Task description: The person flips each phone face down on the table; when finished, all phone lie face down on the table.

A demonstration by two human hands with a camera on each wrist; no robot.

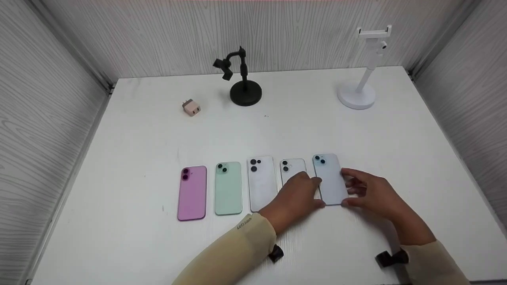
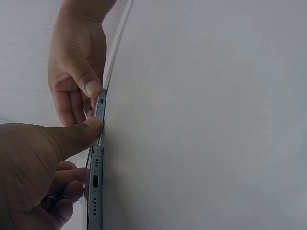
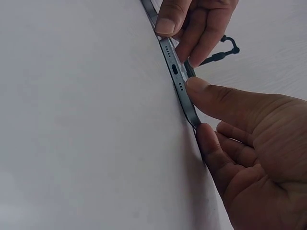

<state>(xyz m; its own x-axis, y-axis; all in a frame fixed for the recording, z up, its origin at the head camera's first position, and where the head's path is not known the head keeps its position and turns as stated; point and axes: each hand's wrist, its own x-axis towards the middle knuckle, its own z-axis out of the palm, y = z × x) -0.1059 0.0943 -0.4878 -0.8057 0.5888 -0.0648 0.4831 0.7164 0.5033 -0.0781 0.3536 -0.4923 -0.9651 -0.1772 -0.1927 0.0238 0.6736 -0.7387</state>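
Note:
A light blue phone (image 1: 332,182) lies back up on the white table, at the right end of a row. My left hand (image 1: 299,196) grips its left side, thumb at the lower left corner. From the right, my right hand (image 1: 376,194) holds it with thumb at the lower right corner and index finger on the side edge. The right wrist view shows this phone's bottom edge (image 3: 175,72) with its charging port, between both hands. Partly under my left hand is a white phone (image 1: 293,168) with two lenses.
Leftward in the row lie a larger white phone (image 1: 261,184), a mint green phone (image 1: 228,190) and a pink phone (image 1: 192,194). Farther back stand a black phone stand (image 1: 245,93), a white phone stand (image 1: 356,97) and a pink charger plug (image 1: 191,107). Grey panels (image 1: 297,39) enclose the table.

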